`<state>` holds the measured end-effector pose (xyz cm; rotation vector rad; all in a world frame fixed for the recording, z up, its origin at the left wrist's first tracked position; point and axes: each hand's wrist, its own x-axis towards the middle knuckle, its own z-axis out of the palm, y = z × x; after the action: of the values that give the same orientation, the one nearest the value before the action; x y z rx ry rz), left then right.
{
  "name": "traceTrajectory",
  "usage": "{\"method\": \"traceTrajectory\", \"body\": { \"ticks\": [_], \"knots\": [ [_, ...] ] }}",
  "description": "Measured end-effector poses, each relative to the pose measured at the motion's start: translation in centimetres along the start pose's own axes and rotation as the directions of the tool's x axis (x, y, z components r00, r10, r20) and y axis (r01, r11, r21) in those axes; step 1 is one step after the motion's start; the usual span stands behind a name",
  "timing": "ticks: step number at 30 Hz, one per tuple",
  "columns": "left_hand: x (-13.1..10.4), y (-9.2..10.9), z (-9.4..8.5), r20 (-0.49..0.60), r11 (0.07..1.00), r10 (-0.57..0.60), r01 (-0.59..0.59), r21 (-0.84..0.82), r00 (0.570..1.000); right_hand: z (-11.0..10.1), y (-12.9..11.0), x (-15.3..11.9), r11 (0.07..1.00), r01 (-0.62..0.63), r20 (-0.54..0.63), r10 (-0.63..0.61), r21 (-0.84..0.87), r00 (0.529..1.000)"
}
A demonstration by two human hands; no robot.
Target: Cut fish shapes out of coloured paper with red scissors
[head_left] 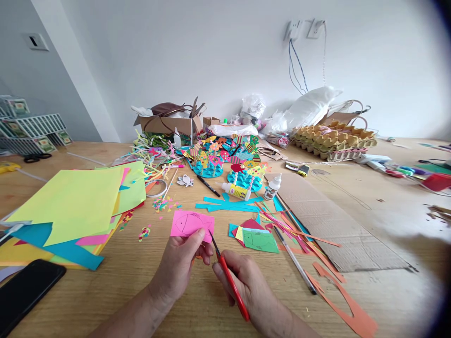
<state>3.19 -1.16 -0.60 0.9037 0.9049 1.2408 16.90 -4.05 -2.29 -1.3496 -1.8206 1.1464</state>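
Note:
Pinched between the thumb and fingers of my left hand (183, 260) is a pink paper card (179, 224) with a fish outline drawn on it in black. My right hand (243, 277) grips red-handled scissors (230, 277), their dark blades pointing up at the card's lower right edge. Part of the scissor handles is hidden by my fingers. Just right of the card lies a small stack of coloured pieces, topped by a green paper card (259, 240) with a fish drawing.
Coloured paper sheets (70, 202) and a black phone (31, 286) lie left. Ahead are paper fish (236, 167) on blue bases, a glue bottle (272, 187) and blue strips (225, 204). To the right are a pen (295, 260), orange scraps (348, 305), cardboard (334, 225) and egg trays (327, 141).

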Motion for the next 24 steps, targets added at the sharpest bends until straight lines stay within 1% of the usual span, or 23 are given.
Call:
{"method": "traceTrajectory", "body": {
  "ticks": [8,15,24],
  "knots": [
    [0.00,0.13,-0.03,0.006,1.000,-0.018,0.018,-0.002,1.000,-0.04,0.37,0.04,0.999,0.043,-0.002,-0.043,-0.021,0.999],
    [0.05,-0.05,-0.02,0.019,1.000,-0.017,0.017,0.008,1.000,-0.08,0.17,-0.04,0.999,0.032,0.005,-0.032,-0.019,0.999],
    [-0.19,0.06,0.04,0.012,0.999,-0.042,0.042,-0.001,0.999,-0.09,0.18,-0.09,0.999,0.015,0.015,-0.014,-0.041,1.000]
  ]
}}
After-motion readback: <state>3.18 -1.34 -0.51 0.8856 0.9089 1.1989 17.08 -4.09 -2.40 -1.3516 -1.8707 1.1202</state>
